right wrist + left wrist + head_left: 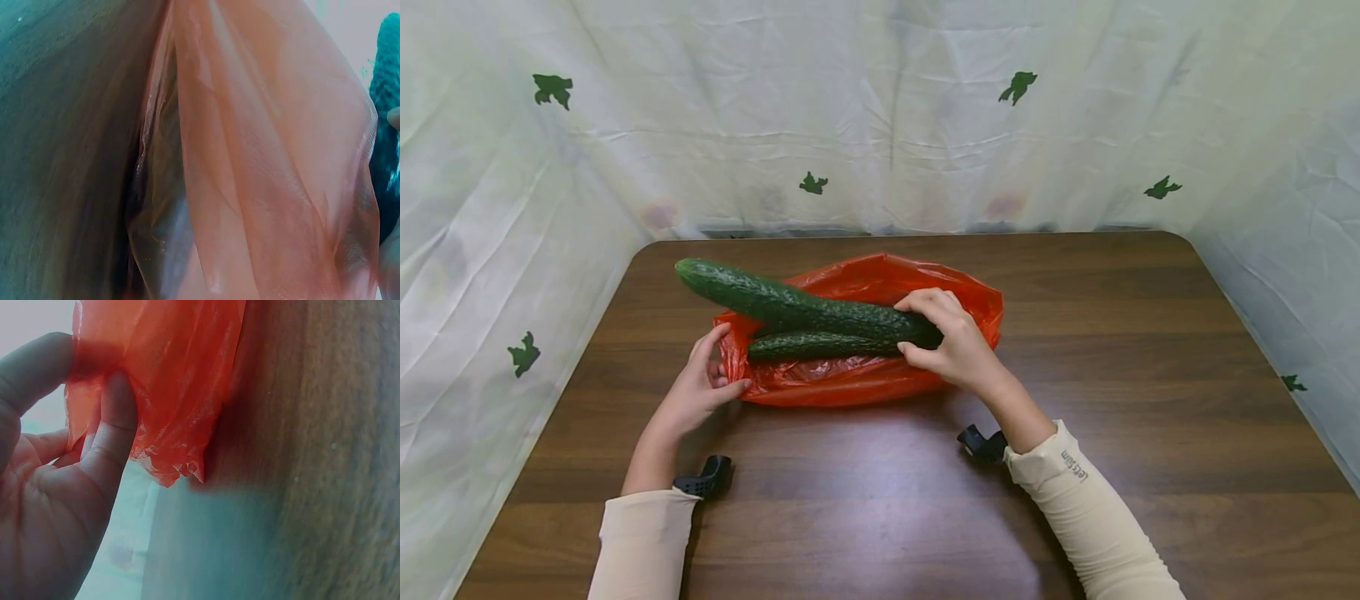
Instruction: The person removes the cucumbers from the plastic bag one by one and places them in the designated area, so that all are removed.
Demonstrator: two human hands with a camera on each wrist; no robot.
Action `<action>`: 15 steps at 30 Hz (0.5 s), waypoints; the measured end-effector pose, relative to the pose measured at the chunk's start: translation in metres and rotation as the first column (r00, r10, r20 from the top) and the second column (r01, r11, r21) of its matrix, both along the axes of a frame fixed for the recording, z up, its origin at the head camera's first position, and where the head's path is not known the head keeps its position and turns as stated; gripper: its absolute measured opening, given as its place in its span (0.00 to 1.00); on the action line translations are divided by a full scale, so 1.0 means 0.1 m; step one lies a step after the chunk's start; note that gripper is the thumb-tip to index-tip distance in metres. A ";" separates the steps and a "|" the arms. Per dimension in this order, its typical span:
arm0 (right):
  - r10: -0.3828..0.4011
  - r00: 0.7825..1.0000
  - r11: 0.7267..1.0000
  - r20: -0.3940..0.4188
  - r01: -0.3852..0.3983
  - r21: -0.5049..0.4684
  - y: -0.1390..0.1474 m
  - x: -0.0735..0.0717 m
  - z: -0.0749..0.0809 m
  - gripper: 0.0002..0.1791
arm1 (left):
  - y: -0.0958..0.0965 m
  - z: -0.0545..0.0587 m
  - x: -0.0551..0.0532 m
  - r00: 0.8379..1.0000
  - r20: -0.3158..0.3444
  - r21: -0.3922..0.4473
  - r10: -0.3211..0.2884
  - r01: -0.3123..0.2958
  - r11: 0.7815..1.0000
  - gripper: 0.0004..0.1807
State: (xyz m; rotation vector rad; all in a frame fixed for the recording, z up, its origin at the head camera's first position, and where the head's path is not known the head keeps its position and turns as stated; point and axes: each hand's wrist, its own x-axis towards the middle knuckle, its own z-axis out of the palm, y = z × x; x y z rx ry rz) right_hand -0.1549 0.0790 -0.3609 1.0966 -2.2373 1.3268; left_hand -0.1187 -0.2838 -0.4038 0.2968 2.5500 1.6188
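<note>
A red plastic bag [850,393] lies spread on the table with its mouth facing up. One long dark green cucumber [820,313] slants across it, its left end jutting past the bag's rim. A second cucumber [820,345] lies inside, just in front of the first. My right hand [951,337] grips the long cucumber near its right end, thumb in front and fingers behind. At the left, my left hand [700,383] pinches the bag's edge, and the left wrist view shows thumb and fingers on the red plastic [169,369]. In the right wrist view the bag [269,150] hides most of that hand.
Under everything is a brown wooden table [850,517] with rounded far corners. Pale curtains [880,108] with green leaf-like shapes hang behind it and at both sides. Each wrist wears a black camera mount, the left [706,478] and the right [981,443].
</note>
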 end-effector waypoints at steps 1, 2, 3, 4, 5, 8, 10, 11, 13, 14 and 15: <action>-0.002 1.000 1.000 -0.003 0.002 -0.008 0.00 0.00 0.01 0.22 | 0.00 0.00 0.00 1.000 0.000 -0.004 0.001 -0.001 1.000 0.47; -0.009 1.000 1.000 -0.002 0.009 -0.012 0.00 0.00 0.01 0.22 | -0.01 -0.01 0.00 1.000 0.001 -0.006 0.002 -0.002 1.000 0.47; -0.013 1.000 1.000 0.001 0.013 -0.016 0.00 0.00 0.01 0.23 | -0.01 -0.01 0.00 1.000 0.000 -0.006 0.001 -0.001 1.000 0.47; -0.017 1.000 1.000 0.007 0.017 -0.018 0.00 0.00 0.01 0.23 | -0.01 -0.01 0.00 1.000 0.002 -0.010 0.002 -0.002 1.000 0.47; -0.019 1.000 1.000 0.014 0.019 -0.020 0.00 0.00 0.02 0.23 | -0.01 -0.01 0.00 1.000 0.004 -0.012 0.002 -0.002 1.000 0.47; -0.020 0.999 0.999 0.041 0.021 -0.032 0.00 0.01 0.03 0.24 | -0.01 -0.02 0.00 1.000 0.011 -0.010 0.000 0.000 1.000 0.47; -0.011 0.999 0.999 0.042 0.013 -0.052 -0.01 0.00 0.04 0.24 | -0.01 -0.03 0.00 1.000 0.013 -0.009 -0.001 0.001 1.000 0.47; -0.002 0.999 0.998 0.041 0.005 -0.065 -0.01 0.01 0.05 0.25 | -0.01 -0.03 0.00 1.000 0.013 -0.007 -0.001 0.001 1.000 0.47; 0.010 0.999 0.996 0.037 -0.007 -0.090 -0.02 0.00 0.07 0.25 | -0.01 -0.03 0.00 1.000 0.011 -0.002 -0.001 0.001 1.000 0.47; 0.014 0.999 0.995 0.033 -0.010 -0.102 -0.03 0.00 0.09 0.25 | -0.01 -0.03 0.00 1.000 0.010 0.001 -0.002 0.002 1.000 0.47; 0.017 0.999 0.993 0.032 -0.013 -0.114 -0.03 0.00 0.10 0.26 | -0.01 -0.02 0.00 1.000 0.008 0.005 -0.003 0.003 1.000 0.47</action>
